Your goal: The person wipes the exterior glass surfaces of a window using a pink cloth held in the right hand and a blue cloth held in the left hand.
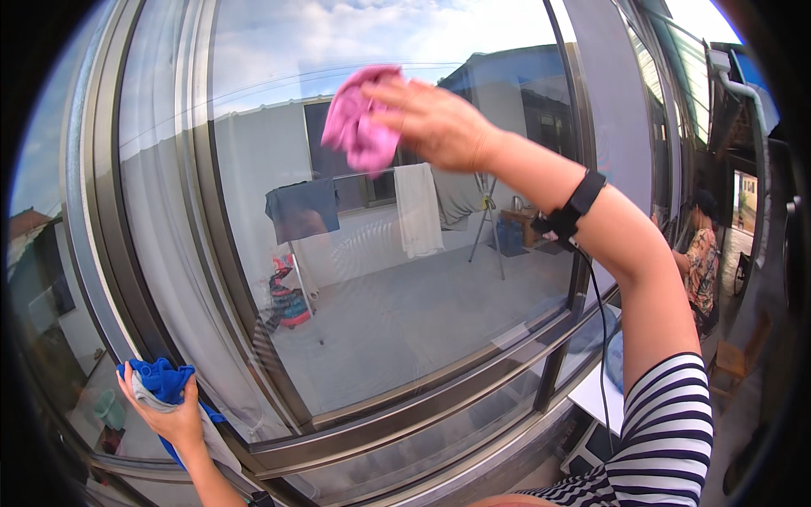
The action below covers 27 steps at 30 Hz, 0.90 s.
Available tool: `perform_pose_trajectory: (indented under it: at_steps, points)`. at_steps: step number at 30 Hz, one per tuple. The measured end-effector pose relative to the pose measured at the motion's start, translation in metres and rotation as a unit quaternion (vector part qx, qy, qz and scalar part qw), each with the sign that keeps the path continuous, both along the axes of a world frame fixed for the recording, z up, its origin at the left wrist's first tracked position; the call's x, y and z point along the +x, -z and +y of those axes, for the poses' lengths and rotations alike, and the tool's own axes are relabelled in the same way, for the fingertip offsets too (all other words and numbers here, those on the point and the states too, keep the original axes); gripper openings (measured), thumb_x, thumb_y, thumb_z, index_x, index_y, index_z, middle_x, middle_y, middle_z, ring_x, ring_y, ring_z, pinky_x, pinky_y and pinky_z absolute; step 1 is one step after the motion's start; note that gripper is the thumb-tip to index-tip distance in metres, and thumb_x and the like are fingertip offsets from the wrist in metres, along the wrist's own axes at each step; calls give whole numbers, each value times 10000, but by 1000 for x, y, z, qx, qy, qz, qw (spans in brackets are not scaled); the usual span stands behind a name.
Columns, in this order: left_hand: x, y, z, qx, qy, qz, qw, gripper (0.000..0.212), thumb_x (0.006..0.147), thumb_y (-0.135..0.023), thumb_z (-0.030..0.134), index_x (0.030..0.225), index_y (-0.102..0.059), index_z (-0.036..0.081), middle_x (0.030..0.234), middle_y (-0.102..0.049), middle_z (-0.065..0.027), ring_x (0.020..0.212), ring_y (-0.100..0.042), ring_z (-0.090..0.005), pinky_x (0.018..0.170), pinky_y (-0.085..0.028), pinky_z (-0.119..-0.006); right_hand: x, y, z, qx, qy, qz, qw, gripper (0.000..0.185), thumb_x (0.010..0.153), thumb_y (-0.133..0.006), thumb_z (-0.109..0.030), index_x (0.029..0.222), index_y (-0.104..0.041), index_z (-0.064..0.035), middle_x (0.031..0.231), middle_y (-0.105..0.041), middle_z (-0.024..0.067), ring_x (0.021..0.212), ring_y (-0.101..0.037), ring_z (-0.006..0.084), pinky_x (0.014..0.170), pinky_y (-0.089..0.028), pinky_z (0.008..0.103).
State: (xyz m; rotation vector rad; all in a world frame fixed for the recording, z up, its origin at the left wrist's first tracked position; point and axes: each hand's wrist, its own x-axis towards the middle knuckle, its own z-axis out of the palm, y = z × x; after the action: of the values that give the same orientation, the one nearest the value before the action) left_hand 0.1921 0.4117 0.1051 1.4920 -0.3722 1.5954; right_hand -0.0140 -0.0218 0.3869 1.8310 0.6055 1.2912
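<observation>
My right hand (437,123) is raised to the upper part of a large window pane (393,323). Its fingers press a crumpled pink cloth (361,123) flat to the glass; hand and cloth are a little blurred. Low on the left, my left hand (171,412) grips a bunched blue and grey cloth (161,380) beside the metal window frame (136,323). Part of that cloth hangs down behind the wrist. A black strap (580,199) with a cable circles my right forearm.
Pale curtains (165,253) hang behind the left glass. The pane mirrors a yard with a drying rack and towels. A metal rail (405,412) crosses below it. At right are a white tabletop (595,399), a wooden chair (738,361) and another person (702,266) facing the wall.
</observation>
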Motion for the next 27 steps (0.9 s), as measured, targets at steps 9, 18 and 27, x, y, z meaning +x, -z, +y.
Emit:
perform_pose_trajectory:
  at_steps: [9, 18, 27]
  points:
    - [5, 5, -9, 11, -6, -3, 1000, 892, 627, -823, 137, 1416, -419, 34, 1451, -416, -195, 1335, -414, -351, 1112, -313, -427, -85, -129, -244, 429, 91, -329, 836, 620, 1010, -303, -424, 1471, -363, -15, 1542, -313, 219, 1456, -253, 342, 1188, -217, 424]
    - [1, 4, -5, 30, -15, -17, 999, 842, 682, -792, 115, 1419, -400, 6, 1438, -430, -163, 1305, -437, -303, 1112, -307, -390, -33, -203, -133, 426, 39, -313, 848, 451, 954, -407, -289, 1304, -514, -24, 1347, -510, 226, 1280, -467, 356, 1069, -365, 432]
    - [1, 1, -5, 20, -11, -6, 1000, 871, 660, -799, 91, 1430, -398, 22, 1437, -432, -158, 1301, -448, -291, 1108, -317, -383, 57, -111, 41, 167, -83, -101, 977, 380, 916, -508, -205, 1251, -601, -52, 1339, -563, 174, 1251, -518, 326, 1053, -409, 423]
